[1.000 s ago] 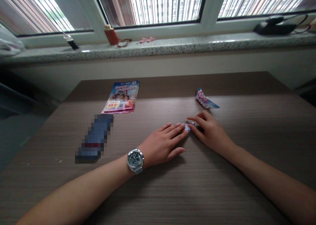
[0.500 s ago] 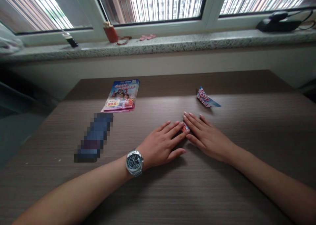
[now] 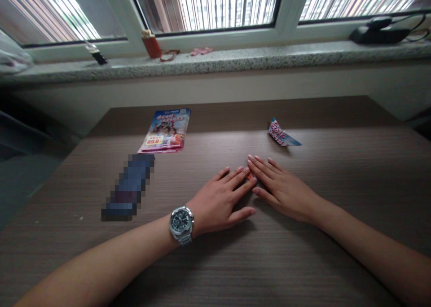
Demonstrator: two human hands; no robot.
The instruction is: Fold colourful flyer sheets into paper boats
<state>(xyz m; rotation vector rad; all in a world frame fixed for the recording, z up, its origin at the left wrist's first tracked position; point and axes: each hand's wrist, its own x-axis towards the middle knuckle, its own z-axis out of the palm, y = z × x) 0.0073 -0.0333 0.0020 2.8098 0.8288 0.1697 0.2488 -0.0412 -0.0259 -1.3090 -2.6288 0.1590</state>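
A small piece of printed paper (image 3: 249, 175), red and orange where it shows, lies on the table almost wholly covered by my fingers. My left hand (image 3: 220, 199), with a silver watch (image 3: 182, 221) at the wrist, rests on it from the left, fingers stretched and thumb apart. From the right, my right hand (image 3: 284, 188) lies flat with straight fingers, their tips beside and over the same paper. Farther back stands a folded paper piece (image 3: 282, 135), blue with pink-red print. How the covered paper is folded is hidden.
Printed flyers (image 3: 166, 129) lie stacked at the back left of the brown table (image 3: 215, 271). Nearer me is a pixelated dark oblong thing (image 3: 129, 188). On the stone windowsill (image 3: 242, 61) stand a red container (image 3: 151, 44), a small dark bottle (image 3: 97, 54) and a black device (image 3: 380, 31).
Both hands have shifted slightly left over the covered paper, and my left thumb has moved a little lower and to the right. The folded piece and flyers have stayed put.
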